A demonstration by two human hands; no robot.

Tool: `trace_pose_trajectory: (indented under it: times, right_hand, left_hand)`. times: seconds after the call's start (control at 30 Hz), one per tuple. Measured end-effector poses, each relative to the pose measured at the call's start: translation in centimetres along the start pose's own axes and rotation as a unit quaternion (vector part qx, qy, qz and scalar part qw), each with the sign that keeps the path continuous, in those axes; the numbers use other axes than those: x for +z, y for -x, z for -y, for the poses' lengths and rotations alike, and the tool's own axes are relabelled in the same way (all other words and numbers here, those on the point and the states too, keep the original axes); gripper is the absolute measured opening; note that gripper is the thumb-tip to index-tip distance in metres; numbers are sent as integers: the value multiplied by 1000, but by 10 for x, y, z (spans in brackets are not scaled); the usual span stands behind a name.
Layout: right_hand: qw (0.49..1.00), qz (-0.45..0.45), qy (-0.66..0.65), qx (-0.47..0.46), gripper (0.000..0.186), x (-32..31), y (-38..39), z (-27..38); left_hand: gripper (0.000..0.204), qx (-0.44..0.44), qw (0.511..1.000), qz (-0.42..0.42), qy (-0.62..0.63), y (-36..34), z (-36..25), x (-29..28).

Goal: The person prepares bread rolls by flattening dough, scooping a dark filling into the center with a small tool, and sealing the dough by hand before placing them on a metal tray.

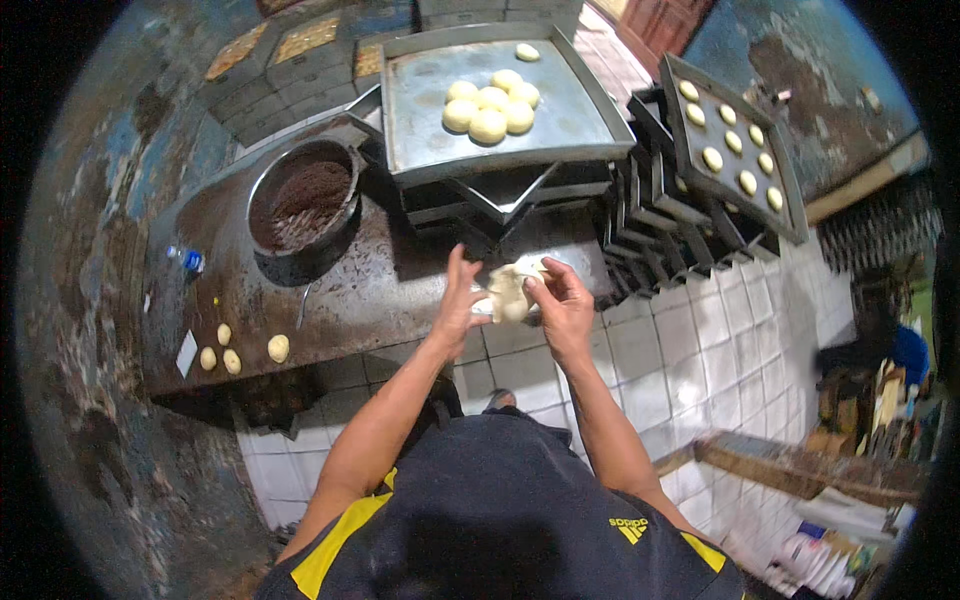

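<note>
My right hand (562, 305) grips a pale, stretched piece of dough (510, 292) between thumb and fingers above the table's front edge. Just left of it, my left hand (460, 300) has its fingers spread and curved beside the dough; whether its lower fingers touch it is unclear. Behind my hands, a stack of metal trays supports a tray (410, 100) with several round dough balls (488, 122) clustered together and one apart. On the dark worktable (220, 280), a metal bowl (305, 195) holds dark brown crumbly filling.
Several small dough pieces (278, 348), a pale card (186, 352), a thin utensil (303, 305) and a bottle (185, 258) lie on the table's left. An angled tray (690, 140) of dough pieces rests on stacked trays at the right, above a tiled floor (700, 330).
</note>
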State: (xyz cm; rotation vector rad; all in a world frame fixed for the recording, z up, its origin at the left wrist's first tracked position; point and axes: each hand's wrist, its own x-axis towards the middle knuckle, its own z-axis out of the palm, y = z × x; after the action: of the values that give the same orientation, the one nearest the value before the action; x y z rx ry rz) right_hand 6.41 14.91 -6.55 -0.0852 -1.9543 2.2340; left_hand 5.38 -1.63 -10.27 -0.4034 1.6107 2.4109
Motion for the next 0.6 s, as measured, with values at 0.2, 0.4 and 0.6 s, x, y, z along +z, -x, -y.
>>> trace_pose_trajectory:
  times: [0.2,0.4,0.6]
  right_hand:
    - [890,178,380,-175,22,10,33,-84]
    - [909,-104,395,77,34,-70,-52,-141]
    - [912,-165,369,63,44,-55,-66,-207]
  left_hand:
    - [40,-37,945,158,-285,-9,121,-82]
    - [55,-63,968,170,-173,-57,99,-55]
    - [50,-101,973,207,12,-144,133,7]
